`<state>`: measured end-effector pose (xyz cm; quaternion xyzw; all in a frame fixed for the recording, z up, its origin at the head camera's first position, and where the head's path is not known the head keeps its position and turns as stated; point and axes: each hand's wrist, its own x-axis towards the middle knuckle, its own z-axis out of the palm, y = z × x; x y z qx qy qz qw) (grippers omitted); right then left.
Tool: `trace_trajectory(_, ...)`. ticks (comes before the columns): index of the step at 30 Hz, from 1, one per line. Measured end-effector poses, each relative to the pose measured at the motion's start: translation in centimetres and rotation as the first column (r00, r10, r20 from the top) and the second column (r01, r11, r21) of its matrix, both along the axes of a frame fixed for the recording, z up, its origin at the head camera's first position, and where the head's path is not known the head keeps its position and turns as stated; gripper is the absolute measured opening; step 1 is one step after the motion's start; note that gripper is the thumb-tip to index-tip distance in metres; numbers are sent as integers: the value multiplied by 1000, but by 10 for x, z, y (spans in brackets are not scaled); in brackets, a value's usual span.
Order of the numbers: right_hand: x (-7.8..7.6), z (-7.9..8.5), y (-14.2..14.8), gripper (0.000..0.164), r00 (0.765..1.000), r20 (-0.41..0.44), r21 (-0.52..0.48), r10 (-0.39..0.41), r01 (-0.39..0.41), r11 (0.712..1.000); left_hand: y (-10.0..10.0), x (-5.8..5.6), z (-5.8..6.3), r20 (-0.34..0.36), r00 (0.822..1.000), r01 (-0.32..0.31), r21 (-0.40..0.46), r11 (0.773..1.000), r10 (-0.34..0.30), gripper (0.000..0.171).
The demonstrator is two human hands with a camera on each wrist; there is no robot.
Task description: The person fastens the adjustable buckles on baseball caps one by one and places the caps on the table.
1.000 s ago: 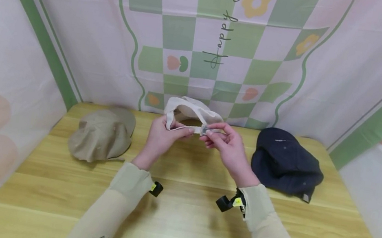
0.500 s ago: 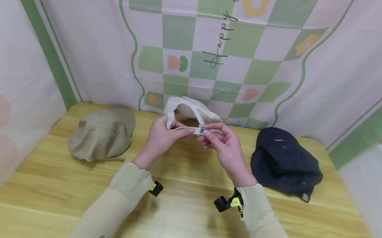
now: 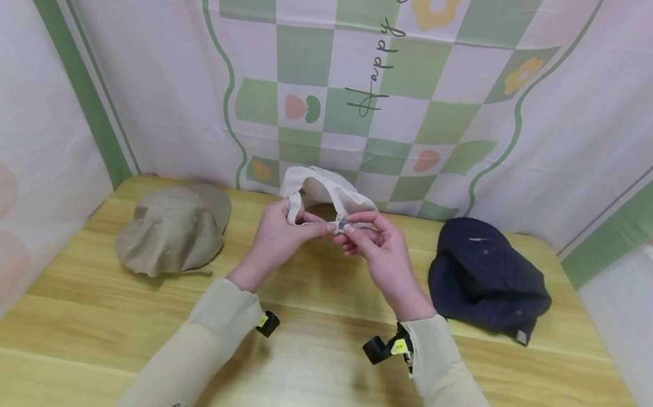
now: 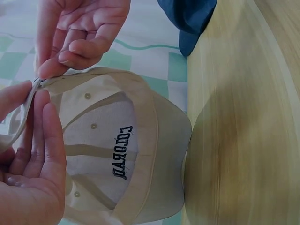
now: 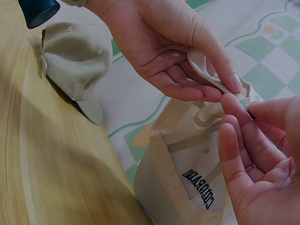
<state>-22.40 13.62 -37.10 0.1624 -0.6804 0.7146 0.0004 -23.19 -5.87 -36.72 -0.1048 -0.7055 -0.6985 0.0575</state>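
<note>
A white baseball cap is held up at the back of the table, its rear opening facing me. Dark embroidered letters show in reverse inside its crown. My left hand pinches the strap of the cap between thumb and fingers; a loop of strap bows out by that palm. Close beside it, my right hand pinches the strap at its small metal buckle. The fingertips of both hands nearly meet there and partly cover the buckle.
On the left of the wooden table lies a beige cap. A navy cap lies on the right. Patterned cloth hangs behind the table and along both sides.
My right hand has slid a little left with the buckle, closer to my left hand. The strap near the left hand now bows more. The other two caps stay put.
</note>
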Motion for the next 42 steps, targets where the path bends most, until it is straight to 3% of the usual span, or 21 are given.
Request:
trace_trajectory(11, 2, -1, -1, 18, 1000, -8, 28, 23, -23, 999, -2, 0, 1, 2, 1000, 27, -9, 1000, -27, 11)
trace_trajectory(16, 2, -2, -2, 17, 1000, -3, 29, 20, -20, 999, -1, -1, 0, -6, 999, 47, 12, 999, -47, 26)
trace_trajectory(19, 2, -2, -1, 18, 1000, -2, 27, 17, -17, 999, -2, -2, -2, -8, 999, 48, 7, 999, -48, 23)
trace_trajectory(29, 1, 0, 4, 19, 1000, 8, 7, 0, 0, 1000, -10, 0, -1, 1, 997, 75, -144, 987, -75, 20)
trace_trajectory(42, 1, 2, 1, 20, 1000, 13, -2, 12, -12, 1000, -9, -2, 2, 35, 997, 76, -134, 988, -72, 22)
